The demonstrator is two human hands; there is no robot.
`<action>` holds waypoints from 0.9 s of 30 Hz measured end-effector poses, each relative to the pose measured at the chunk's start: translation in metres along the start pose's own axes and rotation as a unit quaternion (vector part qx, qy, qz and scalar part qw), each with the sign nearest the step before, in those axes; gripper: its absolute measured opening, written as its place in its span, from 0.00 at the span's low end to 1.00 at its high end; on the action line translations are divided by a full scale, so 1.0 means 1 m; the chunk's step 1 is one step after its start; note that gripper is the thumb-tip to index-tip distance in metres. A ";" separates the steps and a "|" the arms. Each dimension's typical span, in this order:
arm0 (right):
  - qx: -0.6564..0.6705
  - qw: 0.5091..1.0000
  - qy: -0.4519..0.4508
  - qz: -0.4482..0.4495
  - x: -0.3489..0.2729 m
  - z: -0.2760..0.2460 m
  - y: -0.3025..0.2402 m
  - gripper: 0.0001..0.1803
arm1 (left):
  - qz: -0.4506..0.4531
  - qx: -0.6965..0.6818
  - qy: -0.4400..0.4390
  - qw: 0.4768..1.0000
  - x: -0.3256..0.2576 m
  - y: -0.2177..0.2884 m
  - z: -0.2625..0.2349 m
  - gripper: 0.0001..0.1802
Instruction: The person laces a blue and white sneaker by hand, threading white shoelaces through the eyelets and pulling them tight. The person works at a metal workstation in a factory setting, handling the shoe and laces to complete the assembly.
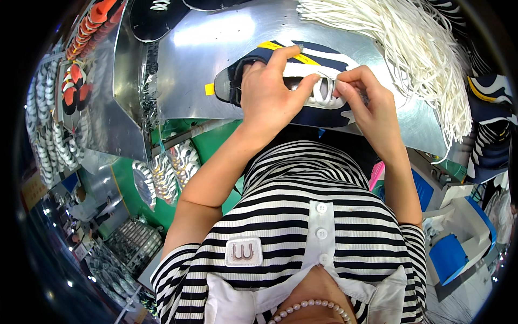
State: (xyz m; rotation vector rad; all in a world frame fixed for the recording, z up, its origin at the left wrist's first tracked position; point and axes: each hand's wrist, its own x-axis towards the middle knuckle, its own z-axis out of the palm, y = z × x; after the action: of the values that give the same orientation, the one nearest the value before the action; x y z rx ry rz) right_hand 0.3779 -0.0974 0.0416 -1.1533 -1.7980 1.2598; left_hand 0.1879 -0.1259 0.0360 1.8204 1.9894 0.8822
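Note:
A navy and white sneaker [329,116] lies on its side on the shiny metal bench [216,70] in front of me. My left hand [270,92] grips the shoe over its heel and opening, with the forefinger stretched along the top edge. My right hand [367,100] pinches a white lace [324,96] at the eyelet area of the shoe. A yellow tag [270,46] sticks out behind the shoe by my left forefinger.
A thick bundle of white laces [421,48] lies at the back right of the bench. More navy striped shoes [493,124] are stacked at the right. Orange and white shoes [81,48] line racks at the left. Blue and white boxes [458,237] sit low right.

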 end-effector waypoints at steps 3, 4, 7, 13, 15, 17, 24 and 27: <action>-0.059 0.998 0.005 -0.022 0.004 0.003 0.000 0.06 | 0.015 -0.007 -0.002 1.000 0.000 -0.002 0.001 0.26; -0.086 0.996 -0.002 -0.026 0.006 0.002 -0.001 0.06 | 0.025 -0.005 0.000 1.000 0.000 -0.002 0.001 0.26; -0.192 0.979 -0.008 -0.063 0.015 0.010 -0.002 0.07 | 0.044 0.007 -0.015 0.999 -0.003 0.002 -0.001 0.25; -0.301 0.951 -0.064 -0.028 0.030 0.022 -0.012 0.08 | 0.028 -0.093 -0.063 0.993 -0.007 -0.001 -0.007 0.23; -0.209 0.973 -0.088 -0.033 0.017 -0.008 -0.014 0.09 | 0.035 -0.165 -0.075 0.983 -0.011 -0.012 -0.007 0.25; -0.191 0.981 -0.037 -0.013 0.006 -0.023 -0.017 0.11 | -0.026 -0.237 -0.081 0.968 -0.008 -0.009 -0.011 0.27; -0.077 0.987 0.140 -0.001 0.009 0.016 0.018 0.11 | 0.050 -0.115 0.066 0.990 -0.001 -0.004 0.008 0.33; -0.060 0.984 0.165 0.037 0.010 0.018 0.025 0.11 | -0.117 -0.340 -0.108 0.927 0.008 0.009 -0.013 0.34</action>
State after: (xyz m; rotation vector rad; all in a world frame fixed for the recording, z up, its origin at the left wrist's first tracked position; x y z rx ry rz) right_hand 0.3653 -0.0913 0.0120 -1.4157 -1.6114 0.9433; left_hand 0.1856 -0.1208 0.0532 1.1992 1.4628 1.0659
